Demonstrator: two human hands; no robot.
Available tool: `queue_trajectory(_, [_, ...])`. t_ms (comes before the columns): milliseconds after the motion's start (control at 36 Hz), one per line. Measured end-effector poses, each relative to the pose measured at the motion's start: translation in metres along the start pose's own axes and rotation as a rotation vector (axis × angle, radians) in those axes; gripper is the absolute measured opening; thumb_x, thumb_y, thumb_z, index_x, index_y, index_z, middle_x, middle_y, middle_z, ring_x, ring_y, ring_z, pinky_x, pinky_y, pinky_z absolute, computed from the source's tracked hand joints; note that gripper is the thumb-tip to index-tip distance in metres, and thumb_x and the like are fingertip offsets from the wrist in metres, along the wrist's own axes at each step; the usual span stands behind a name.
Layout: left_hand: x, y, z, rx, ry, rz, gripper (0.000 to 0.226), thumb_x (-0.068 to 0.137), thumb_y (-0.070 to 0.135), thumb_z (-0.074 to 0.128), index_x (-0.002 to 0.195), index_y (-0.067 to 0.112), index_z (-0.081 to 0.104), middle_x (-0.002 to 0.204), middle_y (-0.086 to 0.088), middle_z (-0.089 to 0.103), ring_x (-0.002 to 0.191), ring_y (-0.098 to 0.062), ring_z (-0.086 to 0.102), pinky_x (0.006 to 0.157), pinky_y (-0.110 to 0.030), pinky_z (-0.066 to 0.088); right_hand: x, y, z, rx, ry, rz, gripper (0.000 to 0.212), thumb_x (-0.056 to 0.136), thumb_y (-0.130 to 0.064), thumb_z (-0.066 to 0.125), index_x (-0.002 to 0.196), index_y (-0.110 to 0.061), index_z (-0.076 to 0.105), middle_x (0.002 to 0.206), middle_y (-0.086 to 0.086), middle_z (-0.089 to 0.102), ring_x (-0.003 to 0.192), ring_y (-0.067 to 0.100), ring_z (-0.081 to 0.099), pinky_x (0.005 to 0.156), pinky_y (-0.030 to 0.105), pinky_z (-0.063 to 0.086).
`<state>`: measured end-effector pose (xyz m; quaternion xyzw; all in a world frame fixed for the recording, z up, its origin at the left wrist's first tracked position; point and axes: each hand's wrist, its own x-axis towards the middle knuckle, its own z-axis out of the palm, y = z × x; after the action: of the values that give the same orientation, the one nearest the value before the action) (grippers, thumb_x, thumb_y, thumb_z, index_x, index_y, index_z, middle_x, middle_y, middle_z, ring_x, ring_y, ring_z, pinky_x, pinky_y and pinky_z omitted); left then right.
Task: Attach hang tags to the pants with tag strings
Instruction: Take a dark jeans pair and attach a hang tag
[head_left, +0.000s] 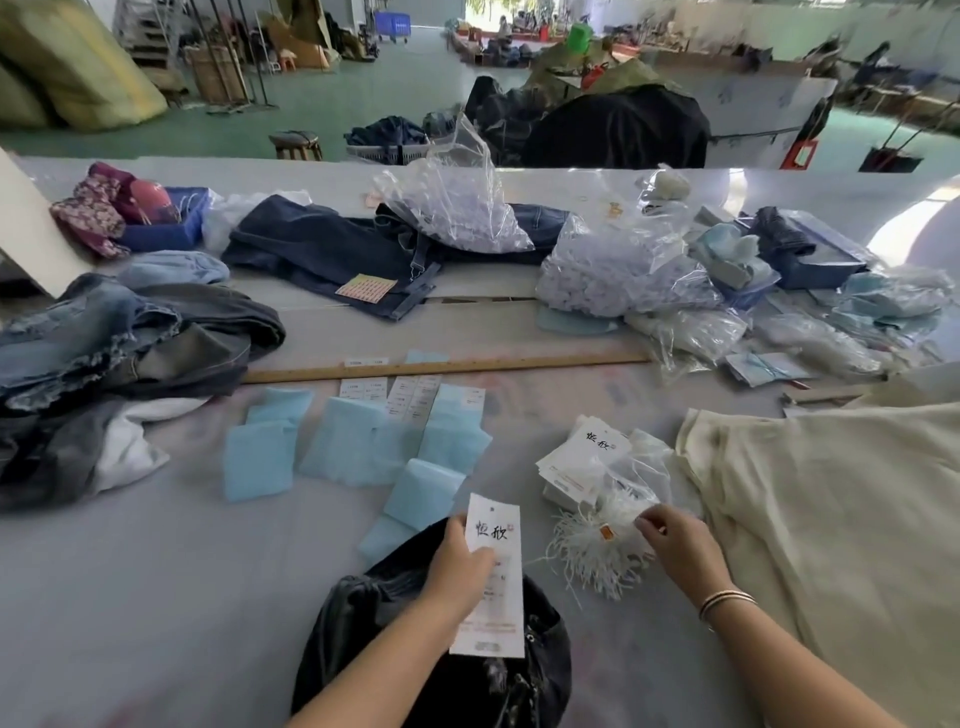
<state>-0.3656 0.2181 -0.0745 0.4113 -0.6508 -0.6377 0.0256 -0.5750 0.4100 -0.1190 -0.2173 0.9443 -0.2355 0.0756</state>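
My left hand (460, 566) holds a long white hang tag (493, 577) with black characters upright over black pants (431, 670) bunched at the table's near edge. My right hand (675, 545) pinches at a bundle of white tag strings (592, 556) lying to the right of the pants. Behind the strings sits a stack of white hang tags (582, 457) under a clear bag.
Light blue cloth pieces (343, 441) lie in rows ahead, with a wooden ruler (441, 366) beyond. A heap of jeans (119, 353) sits left, cream fabric (831, 509) right, dark jeans (332, 249) and plastic bags (623, 270) at the back of the table.
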Motion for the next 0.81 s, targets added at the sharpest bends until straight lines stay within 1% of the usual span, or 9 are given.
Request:
queue_trajectory(83, [0.008, 0.008, 0.013, 0.192, -0.027, 0.125, 0.066, 0.091, 0.003, 0.042, 0.146, 0.031, 0.019, 0.129, 0.002, 0.054, 0.092, -0.023, 0.063, 0.068, -0.031, 0.051, 0.006, 0.001, -0.005, 0.165, -0.041, 0.048, 0.014, 0.086, -0.018, 0.068, 0.073, -0.019, 0.062, 0.065, -0.008, 0.058, 0.066, 0.016, 0.055, 0.065, 0.029, 0.036])
queue_trajectory(167, [0.013, 0.016, 0.032, 0.352, -0.102, 0.248, 0.083, 0.091, 0.000, 0.042, 0.149, 0.042, 0.000, 0.137, 0.014, 0.038, 0.098, -0.031, 0.062, 0.066, -0.028, 0.047, 0.013, 0.003, -0.009, 0.298, -0.096, 0.106, 0.019, 0.090, -0.014, 0.063, 0.071, -0.018, 0.060, 0.066, 0.000, 0.061, 0.066, 0.019, 0.053, 0.066, 0.032, 0.039])
queue_trajectory(222, [0.016, 0.020, 0.043, 0.461, -0.149, 0.313, 0.081, 0.091, 0.000, 0.038, 0.149, 0.045, 0.005, 0.142, 0.003, 0.045, 0.102, -0.029, 0.059, 0.075, -0.028, 0.044, 0.016, 0.003, -0.010, 0.376, -0.132, 0.126, 0.023, 0.092, -0.011, 0.059, 0.070, -0.015, 0.061, 0.071, 0.007, 0.062, 0.065, 0.021, 0.053, 0.064, 0.032, 0.042])
queue_trajectory(306, [0.021, 0.026, 0.059, 0.668, -0.198, 0.410, 0.077, 0.091, -0.001, 0.035, 0.150, 0.046, 0.014, 0.129, -0.008, 0.050, 0.106, -0.030, 0.054, 0.090, -0.034, 0.045, 0.018, -0.001, -0.014, 0.494, -0.162, 0.152, 0.031, 0.096, -0.007, 0.051, 0.067, -0.013, 0.059, 0.072, 0.006, 0.063, 0.059, 0.017, 0.051, 0.050, 0.016, 0.038])
queue_trajectory(417, [0.029, 0.038, 0.077, 0.851, -0.180, 0.556, 0.085, 0.090, -0.005, 0.034, 0.147, 0.050, 0.003, 0.132, -0.004, 0.039, 0.098, -0.032, 0.055, 0.084, -0.038, 0.046, 0.020, -0.007, -0.023, 0.549, -0.250, 0.146, 0.034, 0.099, -0.009, 0.045, 0.067, -0.010, 0.057, 0.066, -0.001, 0.062, 0.055, 0.011, 0.051, 0.048, 0.013, 0.036])
queue_trajectory(500, [0.039, 0.047, 0.089, 0.937, -0.185, 0.647, 0.082, 0.094, -0.010, 0.033, 0.147, 0.050, 0.014, 0.153, -0.011, 0.018, 0.116, -0.037, 0.053, 0.099, -0.042, 0.044, 0.021, -0.015, -0.031, 0.611, -0.278, 0.133, 0.038, 0.100, -0.010, 0.041, 0.064, -0.008, 0.053, 0.053, -0.001, 0.060, 0.044, 0.002, 0.050, 0.047, 0.011, 0.036])
queue_trajectory(583, [0.048, 0.050, 0.100, 0.997, -0.195, 0.626, 0.082, 0.095, -0.011, 0.034, 0.147, 0.050, 0.015, 0.160, -0.014, 0.003, 0.127, -0.038, 0.046, 0.106, -0.043, 0.040, 0.023, -0.024, -0.041, 0.693, -0.294, 0.098, 0.043, 0.102, -0.007, 0.037, 0.060, -0.007, 0.047, 0.038, -0.003, 0.048, 0.037, 0.006, 0.043, 0.048, 0.014, 0.036])
queue_trajectory(694, [0.053, 0.044, 0.105, 0.908, -0.206, 0.591, 0.067, 0.096, -0.001, 0.038, 0.144, 0.045, 0.034, 0.157, -0.006, 0.020, 0.131, -0.033, 0.044, 0.107, -0.038, 0.038, 0.021, -0.029, -0.048, 0.909, -0.374, 0.106, 0.036, 0.100, -0.005, 0.039, 0.064, -0.008, 0.042, 0.041, -0.001, 0.032, 0.040, 0.016, 0.030, 0.044, 0.022, 0.038])
queue_trajectory(806, [0.055, 0.043, 0.110, 0.941, -0.167, 0.612, 0.045, 0.095, 0.011, 0.043, 0.136, 0.029, 0.047, 0.137, -0.003, 0.042, 0.113, -0.032, 0.055, 0.092, -0.040, 0.047, 0.018, -0.042, -0.049, 0.918, -0.501, 0.116, 0.039, 0.097, 0.000, 0.038, 0.060, -0.012, 0.037, 0.045, -0.002, 0.027, 0.039, 0.010, 0.022, 0.039, 0.018, 0.023])
